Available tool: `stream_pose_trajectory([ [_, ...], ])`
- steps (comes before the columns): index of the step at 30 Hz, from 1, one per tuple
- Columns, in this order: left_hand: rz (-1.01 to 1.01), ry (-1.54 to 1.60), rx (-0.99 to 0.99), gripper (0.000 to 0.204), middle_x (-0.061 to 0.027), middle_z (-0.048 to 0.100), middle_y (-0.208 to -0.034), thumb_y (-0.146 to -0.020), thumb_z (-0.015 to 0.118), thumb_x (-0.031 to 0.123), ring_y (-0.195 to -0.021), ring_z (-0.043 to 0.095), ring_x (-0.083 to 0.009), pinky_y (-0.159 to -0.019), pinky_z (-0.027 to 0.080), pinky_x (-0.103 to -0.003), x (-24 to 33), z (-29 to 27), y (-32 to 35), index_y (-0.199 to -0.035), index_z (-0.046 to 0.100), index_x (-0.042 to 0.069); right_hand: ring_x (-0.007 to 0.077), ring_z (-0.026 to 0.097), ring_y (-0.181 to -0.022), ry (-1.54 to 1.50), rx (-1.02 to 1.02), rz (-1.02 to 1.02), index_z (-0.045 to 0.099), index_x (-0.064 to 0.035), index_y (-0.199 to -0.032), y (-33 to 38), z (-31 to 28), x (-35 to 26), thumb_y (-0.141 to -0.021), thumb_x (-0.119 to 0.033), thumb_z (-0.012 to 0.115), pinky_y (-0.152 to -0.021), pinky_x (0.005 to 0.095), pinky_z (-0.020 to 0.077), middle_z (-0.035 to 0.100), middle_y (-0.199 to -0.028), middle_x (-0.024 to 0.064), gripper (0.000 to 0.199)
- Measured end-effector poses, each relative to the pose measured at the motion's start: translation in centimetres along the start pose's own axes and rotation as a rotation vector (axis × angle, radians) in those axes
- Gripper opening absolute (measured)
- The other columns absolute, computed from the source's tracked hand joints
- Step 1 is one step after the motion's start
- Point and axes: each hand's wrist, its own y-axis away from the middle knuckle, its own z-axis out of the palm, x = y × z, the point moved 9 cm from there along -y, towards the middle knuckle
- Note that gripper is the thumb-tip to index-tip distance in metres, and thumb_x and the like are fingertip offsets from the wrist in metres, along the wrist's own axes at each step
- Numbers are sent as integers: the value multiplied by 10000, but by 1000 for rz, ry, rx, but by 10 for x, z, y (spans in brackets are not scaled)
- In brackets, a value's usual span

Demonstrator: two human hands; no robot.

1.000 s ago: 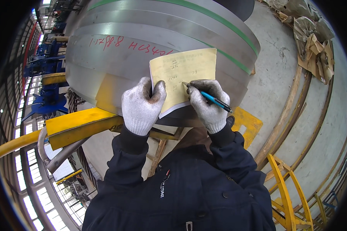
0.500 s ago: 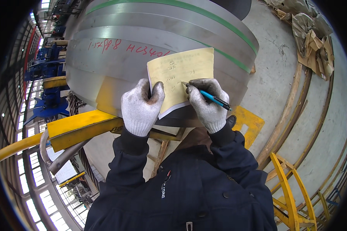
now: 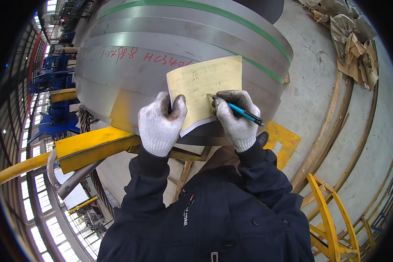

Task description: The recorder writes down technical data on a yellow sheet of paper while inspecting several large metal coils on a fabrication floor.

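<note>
My left hand [image 3: 162,124], in a white knit glove with darkened fingertips, pinches the lower left edge of a small pad of yellow paper [image 3: 212,78]. Pencil-like handwriting covers parts of the top sheet, and a white sheet edge peeks out underneath. In my right hand [image 3: 238,120], gloved the same way, is a teal and black pen [image 3: 245,114]. Its tip rests on or just above the middle of the sheet, at a line of writing. Behind the pad lies a large coil of grey sheet metal [image 3: 131,78] with red handwriting on it.
Green strapping [image 3: 196,5] runs round the coil. A yellow steel beam [image 3: 96,146] juts in at the left. Wooden planks [image 3: 323,135] lie on the floor at the right, below crumpled brown paper [image 3: 353,48]. A yellow metal frame [image 3: 327,218] stands at the lower right.
The pen tip has shifted slightly right along the line, and a few more marks show there. Both hands and the pad sit almost where they were.
</note>
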Motion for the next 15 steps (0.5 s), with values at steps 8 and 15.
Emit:
stream_pose_trajectory([
  [8, 2, -19, -4, 349, -199, 550, -609, -972, 776, 190, -502, 544, -374, -530, 457, -410, -3, 1, 2, -772, 566, -5, 49, 640, -703, 26, 0, 13, 752, -5, -1047, 0, -1, -1, -951, -54, 799, -667, 243, 546, 768, -833, 54, 117],
  [15, 4, -31, -29, 346, -198, 554, -611, -963, 780, 191, -513, 555, -382, -530, 458, -414, 0, 1, 2, -769, 561, 5, 71, 675, -761, -89, -16, 70, 738, 25, -1065, 4, -4, 6, -963, -40, 783, -709, 254, 571, 783, -898, 76, 129],
])
